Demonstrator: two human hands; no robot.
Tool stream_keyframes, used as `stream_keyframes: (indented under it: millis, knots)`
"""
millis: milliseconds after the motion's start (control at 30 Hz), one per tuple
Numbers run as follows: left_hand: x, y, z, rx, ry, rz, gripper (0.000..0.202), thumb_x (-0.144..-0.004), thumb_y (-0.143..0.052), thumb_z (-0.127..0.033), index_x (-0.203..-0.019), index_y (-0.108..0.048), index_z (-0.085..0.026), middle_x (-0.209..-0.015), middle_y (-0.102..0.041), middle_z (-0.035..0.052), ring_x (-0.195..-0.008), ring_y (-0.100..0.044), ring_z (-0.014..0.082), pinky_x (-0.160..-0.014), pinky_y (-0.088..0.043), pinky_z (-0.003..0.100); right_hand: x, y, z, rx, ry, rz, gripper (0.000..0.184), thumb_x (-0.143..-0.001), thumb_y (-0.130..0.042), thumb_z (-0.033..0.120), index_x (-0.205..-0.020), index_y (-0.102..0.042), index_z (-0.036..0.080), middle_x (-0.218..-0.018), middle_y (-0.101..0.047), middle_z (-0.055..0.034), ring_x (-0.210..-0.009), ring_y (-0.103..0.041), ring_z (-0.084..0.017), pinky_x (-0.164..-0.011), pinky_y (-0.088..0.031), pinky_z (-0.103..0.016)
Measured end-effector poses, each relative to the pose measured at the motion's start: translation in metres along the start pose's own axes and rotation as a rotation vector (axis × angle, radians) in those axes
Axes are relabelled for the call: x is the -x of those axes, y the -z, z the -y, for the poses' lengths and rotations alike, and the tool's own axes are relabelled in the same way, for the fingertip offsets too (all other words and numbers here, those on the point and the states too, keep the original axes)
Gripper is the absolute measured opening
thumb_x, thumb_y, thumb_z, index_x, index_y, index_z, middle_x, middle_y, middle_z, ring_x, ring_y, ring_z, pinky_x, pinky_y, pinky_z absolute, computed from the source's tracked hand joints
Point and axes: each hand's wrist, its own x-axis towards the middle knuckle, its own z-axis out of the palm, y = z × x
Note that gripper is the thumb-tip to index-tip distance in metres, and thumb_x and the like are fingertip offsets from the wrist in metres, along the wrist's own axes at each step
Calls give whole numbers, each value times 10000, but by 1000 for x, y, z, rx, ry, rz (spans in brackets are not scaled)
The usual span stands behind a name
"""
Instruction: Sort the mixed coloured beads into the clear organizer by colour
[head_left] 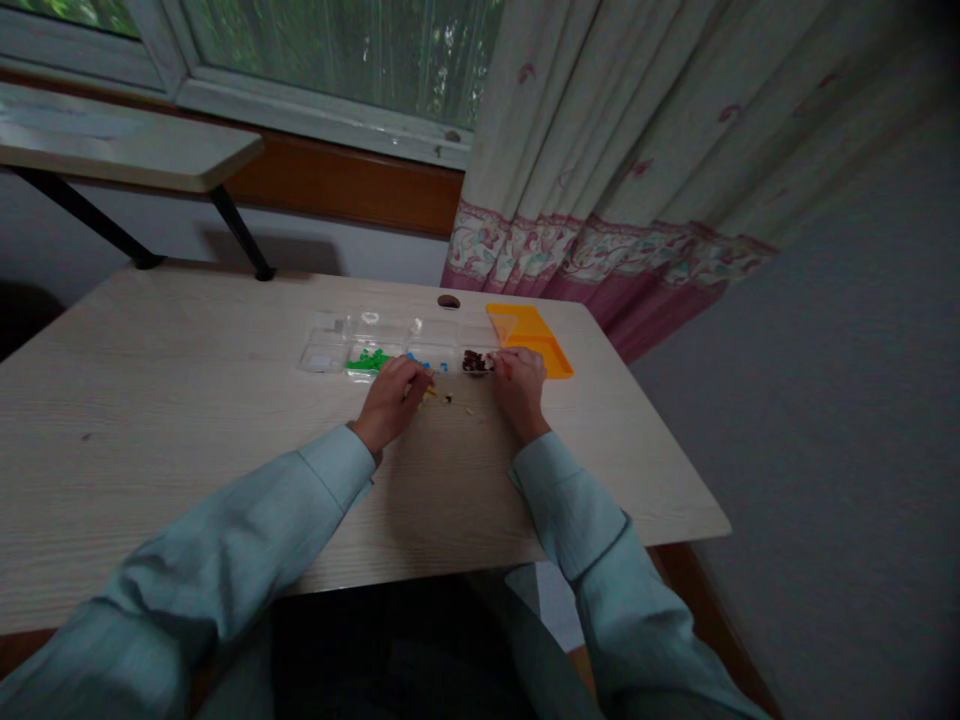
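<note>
A clear plastic organizer box (334, 345) lies on the light wooden table (187, 400), with green beads (367, 360), blue beads (429, 362) and dark brown beads (475, 361) in separate compartments. My left hand (391, 402) rests on the table just in front of the box, fingers curled in a pinch over a few small loose yellowish pieces (442, 399). My right hand (519, 388) is beside the brown-bead compartment, fingers curled together near it. What either hand holds is too small to make out.
An orange tray (536, 345) lies at the right of the box, near the table's right edge. A round cable hole (448, 301) is behind the box. A curtain (600, 150) hangs behind; a bench (112, 150) stands by the window.
</note>
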Motion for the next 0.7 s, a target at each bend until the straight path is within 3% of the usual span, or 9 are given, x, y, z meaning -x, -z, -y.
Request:
stream_keyframes:
  millis: [200, 300, 433, 700]
  knots:
    - [-1, -1, 0, -91, -13, 32, 218, -960, -461, -315, -865, -618, -197, -803, -585, 37, -817, -528, 188, -783, -420, 348, 0, 1, 0, -55, 17, -12, 347, -969, -432, 359, -933, -733, 190, -946, -681, -101, -938, -516, -235, -854, -361, -400]
    - [2, -4, -3, -214, -83, 138, 169, -904, -546, -314, -975, -642, -193, -908, -600, 64, -894, -526, 225, -825, -411, 385, 1, 3, 6, -106, 53, -24, 332, -969, -438, 360, -934, -731, 208, -940, -689, -88, -929, -531, -228, -865, -370, -400]
    - [6, -8, -10, -397, -144, 248, 291, -841, -631, -401, -1050, -647, -200, -1033, -577, 99, -983, -498, 276, -853, -397, 428, 5, 6, 20, -146, 118, 5, 305, -963, -459, 361, -903, -726, 227, -919, -695, -60, -908, -543, -213, -865, -376, -386]
    - [-3, -16, -28, -619, -150, 214, 272, -797, -691, -441, -890, -653, -188, -1015, -568, 129, -1009, -461, 324, -818, -352, 471, 6, 12, 37, -137, 116, 52, 327, -965, -462, 380, -846, -713, 208, -888, -686, -60, -886, -533, -207, -848, -367, -374]
